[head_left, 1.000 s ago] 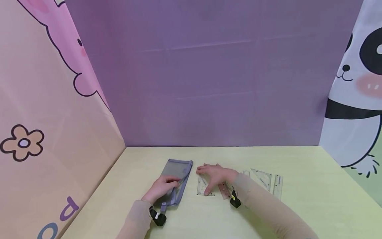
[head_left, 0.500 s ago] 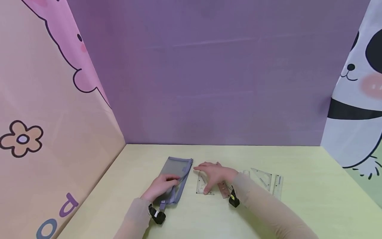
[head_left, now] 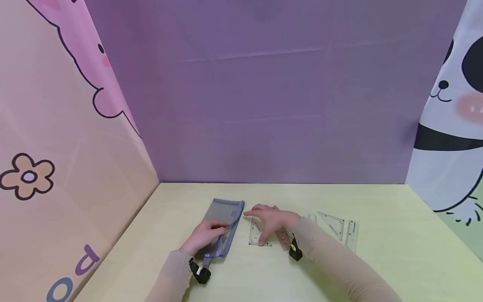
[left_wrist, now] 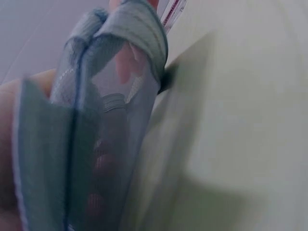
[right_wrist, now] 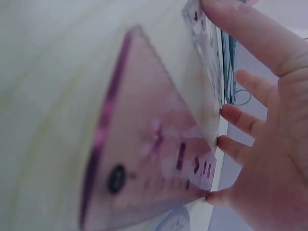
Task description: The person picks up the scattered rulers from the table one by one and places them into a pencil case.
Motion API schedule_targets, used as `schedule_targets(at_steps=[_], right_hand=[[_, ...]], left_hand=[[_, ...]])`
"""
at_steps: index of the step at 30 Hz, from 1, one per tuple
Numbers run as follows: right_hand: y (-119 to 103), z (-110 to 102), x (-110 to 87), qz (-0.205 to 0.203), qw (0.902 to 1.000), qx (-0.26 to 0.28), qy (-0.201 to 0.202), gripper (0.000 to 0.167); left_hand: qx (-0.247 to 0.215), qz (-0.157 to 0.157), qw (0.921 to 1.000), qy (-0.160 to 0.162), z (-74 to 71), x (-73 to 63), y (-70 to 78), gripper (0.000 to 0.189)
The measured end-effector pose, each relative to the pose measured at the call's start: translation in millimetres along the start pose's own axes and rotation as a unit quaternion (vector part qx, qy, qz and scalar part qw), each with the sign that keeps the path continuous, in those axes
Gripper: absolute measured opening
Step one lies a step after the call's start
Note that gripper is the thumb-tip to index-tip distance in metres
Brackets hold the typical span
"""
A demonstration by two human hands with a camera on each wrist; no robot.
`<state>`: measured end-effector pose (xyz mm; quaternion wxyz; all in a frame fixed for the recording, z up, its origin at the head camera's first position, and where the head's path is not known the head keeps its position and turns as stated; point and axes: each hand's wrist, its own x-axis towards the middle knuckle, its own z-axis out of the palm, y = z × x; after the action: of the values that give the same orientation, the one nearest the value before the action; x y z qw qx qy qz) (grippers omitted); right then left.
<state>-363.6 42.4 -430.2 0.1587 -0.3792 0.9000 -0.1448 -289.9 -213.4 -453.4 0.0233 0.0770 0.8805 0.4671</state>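
Note:
My left hand [head_left: 203,235] pinches the open zip edge of a grey mesh zip pouch [head_left: 222,208] with purple trim, which lies on the table. In the left wrist view the pouch [left_wrist: 48,159] is lifted at its edge, and fingers show through the mesh. My right hand [head_left: 272,220] spreads over a clear set square [head_left: 254,239] just right of the pouch, thumb near its lower corner. A pink ruler [head_left: 282,240] lies partly under that hand. Close up in the right wrist view, the fingers are extended, with the thumb at the clear set square [right_wrist: 209,57].
Right of my right forearm lie another clear set square [head_left: 335,223] and a clear ruler [head_left: 351,235]. A small clear piece [head_left: 312,218] shows behind the sleeve. A rounded clear piece [right_wrist: 174,222] sits beside the pink ruler. Purple backdrop [head_left: 245,105] closes the table's far edge.
My right index finger has stretched slightly left, past the set square's top. The left hand and pouch stay put; the view has tilted a little.

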Motion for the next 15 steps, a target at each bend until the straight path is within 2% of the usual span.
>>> schedule_targets(at_steps=[5, 9, 15], right_hand=[[1.2, 0.5, 3.1, -0.002, 1.0000, 0.004, 0.003, 0.104], [1.1, 1.1, 4.3, -0.015, 0.9996, 0.002, 0.023, 0.106], [1.0, 4.7, 4.8, -0.027, 0.9968, 0.055, 0.051, 0.102]], left_hand=[[0.003, 0.005, 1.0000, -0.006, -0.3, 1.7, -0.4, 0.028], [0.006, 0.000, 1.0000, -0.002, 0.1, 2.4, -0.5, 0.029], [0.010, -0.003, 0.9999, 0.002, 1.4, 3.2, -2.1, 0.027]])
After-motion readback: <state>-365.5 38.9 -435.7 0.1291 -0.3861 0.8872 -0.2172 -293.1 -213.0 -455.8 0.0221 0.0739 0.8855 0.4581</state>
